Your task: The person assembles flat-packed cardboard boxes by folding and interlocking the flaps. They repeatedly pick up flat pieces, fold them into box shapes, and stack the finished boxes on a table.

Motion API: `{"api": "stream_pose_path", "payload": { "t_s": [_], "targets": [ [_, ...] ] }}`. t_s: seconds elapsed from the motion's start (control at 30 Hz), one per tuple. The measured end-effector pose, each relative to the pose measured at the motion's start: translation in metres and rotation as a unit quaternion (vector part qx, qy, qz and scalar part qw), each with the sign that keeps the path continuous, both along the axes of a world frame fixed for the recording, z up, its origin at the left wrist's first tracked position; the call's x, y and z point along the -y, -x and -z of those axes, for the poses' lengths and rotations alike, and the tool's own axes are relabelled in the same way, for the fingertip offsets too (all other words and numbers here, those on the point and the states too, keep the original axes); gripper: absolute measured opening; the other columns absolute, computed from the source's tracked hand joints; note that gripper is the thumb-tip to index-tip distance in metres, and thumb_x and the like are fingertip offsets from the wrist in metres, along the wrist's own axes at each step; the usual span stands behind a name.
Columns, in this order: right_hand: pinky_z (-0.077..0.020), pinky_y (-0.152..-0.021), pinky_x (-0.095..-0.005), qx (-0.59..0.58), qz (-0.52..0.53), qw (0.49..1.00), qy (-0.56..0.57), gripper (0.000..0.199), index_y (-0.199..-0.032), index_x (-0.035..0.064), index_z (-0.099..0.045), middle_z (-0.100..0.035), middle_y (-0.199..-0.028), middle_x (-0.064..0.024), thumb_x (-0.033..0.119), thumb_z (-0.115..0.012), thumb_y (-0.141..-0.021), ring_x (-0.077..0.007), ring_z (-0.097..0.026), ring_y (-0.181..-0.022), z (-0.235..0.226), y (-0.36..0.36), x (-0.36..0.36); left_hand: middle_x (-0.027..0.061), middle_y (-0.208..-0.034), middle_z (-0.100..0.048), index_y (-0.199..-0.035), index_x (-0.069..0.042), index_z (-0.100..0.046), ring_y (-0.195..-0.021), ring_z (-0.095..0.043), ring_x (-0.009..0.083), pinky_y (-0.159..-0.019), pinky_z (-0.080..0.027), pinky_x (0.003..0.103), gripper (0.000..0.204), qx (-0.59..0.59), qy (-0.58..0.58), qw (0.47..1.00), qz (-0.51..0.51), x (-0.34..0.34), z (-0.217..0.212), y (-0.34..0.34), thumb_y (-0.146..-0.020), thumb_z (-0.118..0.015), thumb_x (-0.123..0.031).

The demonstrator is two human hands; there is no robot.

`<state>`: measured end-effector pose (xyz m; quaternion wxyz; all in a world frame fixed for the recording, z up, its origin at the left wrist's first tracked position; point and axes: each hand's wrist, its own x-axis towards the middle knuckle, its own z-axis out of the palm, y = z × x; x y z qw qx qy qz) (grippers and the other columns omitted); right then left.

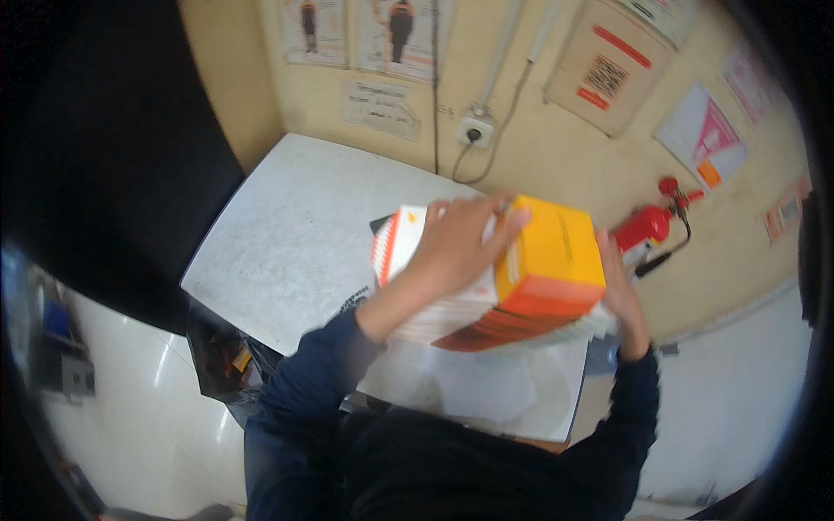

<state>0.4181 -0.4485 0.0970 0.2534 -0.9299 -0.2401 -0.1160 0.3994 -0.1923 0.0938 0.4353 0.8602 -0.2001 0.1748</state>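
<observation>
I hold a stack of flat white-and-orange cartons (452,313) above a grey-white table (295,234). On top of the stack sits a yellow and orange box (552,256). My left hand (456,243) lies spread over the top of the stack, fingers reaching the yellow box. The stack's right end is gripped by my right hand (618,291). Both forearms are in dark blue sleeves.
A red fire extinguisher (647,224) stands on the floor against the beige wall to the right. A wall socket (475,130) with a cable is above the table's far edge. Posters hang on the wall. A dark bag (217,356) sits under the table's left side.
</observation>
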Motion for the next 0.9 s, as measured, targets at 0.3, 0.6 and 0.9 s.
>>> {"api": "stream_pose_path", "payload": {
  "t_s": [0.3,0.6,0.9],
  "targets": [
    [-0.0289,-0.101,-0.0416,0.012,0.063,0.995,0.075,0.032,-0.108,-0.0009,-0.055,-0.057,-0.106,-0.0170,0.012,-0.053,-0.080,-0.0339,-0.049,-0.107,-0.015,0.007,0.004,0.0135,-0.101,-0.052,-0.117,-0.005,-0.053,-0.099,-0.046,0.0292,-0.090,-0.032,0.038,0.036,0.049,0.009,0.997,-0.064,-0.010,0.029,0.021,-0.087,-0.056,-0.023],
    [-0.0373,-0.085,-0.0388,0.116,0.124,0.871,0.460,0.025,-0.103,0.0004,-0.056,-0.057,-0.100,-0.0173,0.009,-0.054,-0.079,-0.0306,-0.051,-0.103,-0.048,0.004,0.000,0.0151,-0.100,-0.046,-0.117,-0.005,-0.050,-0.095,-0.041,0.0308,-0.086,-0.032,0.041,0.040,-0.036,-0.004,0.998,-0.058,-0.009,0.024,0.017,-0.085,-0.055,-0.028],
    [-0.0352,-0.090,-0.0351,-0.122,0.058,0.980,-0.147,0.031,-0.114,0.0011,-0.049,-0.050,-0.116,-0.0148,0.015,-0.051,-0.086,-0.0239,-0.045,-0.111,0.075,0.002,0.012,0.0157,-0.104,-0.045,-0.117,-0.005,-0.045,-0.099,-0.040,0.0317,-0.090,-0.029,0.044,0.040,-0.073,0.051,0.996,-0.014,-0.004,0.049,0.014,-0.086,-0.053,-0.029]
  ]
}}
